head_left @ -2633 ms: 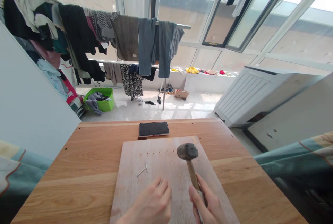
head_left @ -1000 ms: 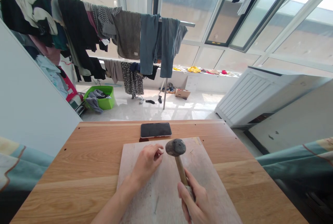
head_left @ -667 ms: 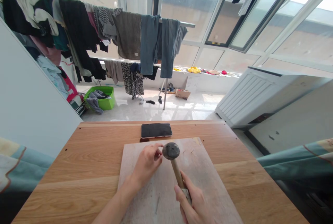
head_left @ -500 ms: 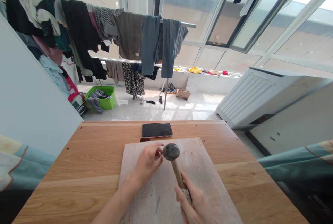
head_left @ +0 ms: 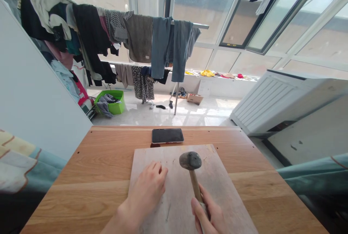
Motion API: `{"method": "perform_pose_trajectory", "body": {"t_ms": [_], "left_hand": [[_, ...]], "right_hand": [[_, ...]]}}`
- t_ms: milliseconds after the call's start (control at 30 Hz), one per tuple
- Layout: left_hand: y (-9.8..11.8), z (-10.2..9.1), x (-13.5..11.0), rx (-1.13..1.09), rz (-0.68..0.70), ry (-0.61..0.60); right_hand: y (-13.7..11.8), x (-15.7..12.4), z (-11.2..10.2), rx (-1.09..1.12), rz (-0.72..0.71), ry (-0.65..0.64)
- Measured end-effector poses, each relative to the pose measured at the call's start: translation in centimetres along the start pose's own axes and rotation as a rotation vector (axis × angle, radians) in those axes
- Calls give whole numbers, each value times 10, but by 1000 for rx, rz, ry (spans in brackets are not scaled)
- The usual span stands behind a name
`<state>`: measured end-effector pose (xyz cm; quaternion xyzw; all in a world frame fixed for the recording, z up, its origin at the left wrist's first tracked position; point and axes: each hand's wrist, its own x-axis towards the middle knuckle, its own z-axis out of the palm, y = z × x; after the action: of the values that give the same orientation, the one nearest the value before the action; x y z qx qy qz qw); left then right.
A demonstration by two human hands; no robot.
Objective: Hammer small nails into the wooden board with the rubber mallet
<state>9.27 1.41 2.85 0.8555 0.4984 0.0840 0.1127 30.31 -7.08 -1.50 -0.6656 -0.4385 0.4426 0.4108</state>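
My right hand (head_left: pixel 208 212) is wrapped round the wooden handle of a hammer (head_left: pixel 190 161) with a dark, rounded head. The hammer head is raised over a pale wooden board (head_left: pixel 187 188). On the board's left side lies my left hand (head_left: pixel 150 183), its fingers curled in. Its fingertips are turned away, so whatever they hold, if anything, is hidden. A small nail (head_left: pixel 174 161) stands in the board between the left hand and the hammer head. Another nail (head_left: pixel 205 159) shows to the right of the head. Nearer to me is a thin, long nail-like piece (head_left: pixel 168 211) on the board.
The board rests on a wooden table (head_left: pixel 103 168). Past its far edge lies a black phone (head_left: pixel 168 136), with a small dark brown object (head_left: pixel 155 145) beside it. Beyond the table are a green basin (head_left: pixel 118 107) and a rack of hanging clothes (head_left: pixel 140 38). Curtains hang at both sides.
My left hand has drawn back toward me and down onto the board, uncovering the small nail. The hammer has shifted slightly right and its head has turned. The view has shifted a little.
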Motion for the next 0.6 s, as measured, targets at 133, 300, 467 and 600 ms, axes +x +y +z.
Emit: {"method": "perform_pose_trajectory", "body": {"t_ms": [133,300,467,600], "left_hand": [[4,4,3,68,66,-23],[1,-5,16,-42,73,-22],[-20,6,42,-664,-35,196],[-32,20,48,-755,-75,284]], "right_hand": [[2,-3,-1,5,18,40],[8,-3,1,47,50,46],[15,-2,-1,85,79,60],[15,-2,-3,79,91,57]]}}
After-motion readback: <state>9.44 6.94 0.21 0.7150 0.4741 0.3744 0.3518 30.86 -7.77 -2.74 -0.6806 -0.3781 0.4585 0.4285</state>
